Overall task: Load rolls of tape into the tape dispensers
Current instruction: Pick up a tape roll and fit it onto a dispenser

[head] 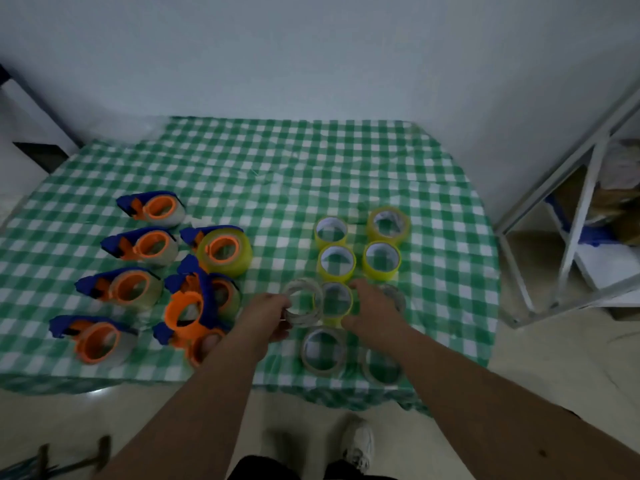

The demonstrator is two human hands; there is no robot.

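From the head view, a desk [277,174] covered in a green-and-white checked cloth is standing against a pale wall. The left hand [268,315] is gripping a clear roll of tape [303,303], with the fingers curling round its near-left rim; the roll is looking slightly lifted, though I cannot tell whether it is clear of the cloth. The right hand [372,308] is closing its fingers and thumb round a yellow roll of tape [334,303] just beside the clear one, the two rolls touching or nearly so. Behind them, four more yellow rolls [360,244] are sitting in two short rows. Nearer the desk's front edge, two clear rolls [323,351] are lying flat, one of them partly hidden under the right forearm. On the left half of the desk, blue-and-orange tape dispensers [145,268] are lying in two columns, several already carrying tape, and one in the near column is tilting on top of its neighbours. A white metal shelf frame [575,216] is standing to the right of the desk. Below, a pale shoe [358,445] is showing on the floor.
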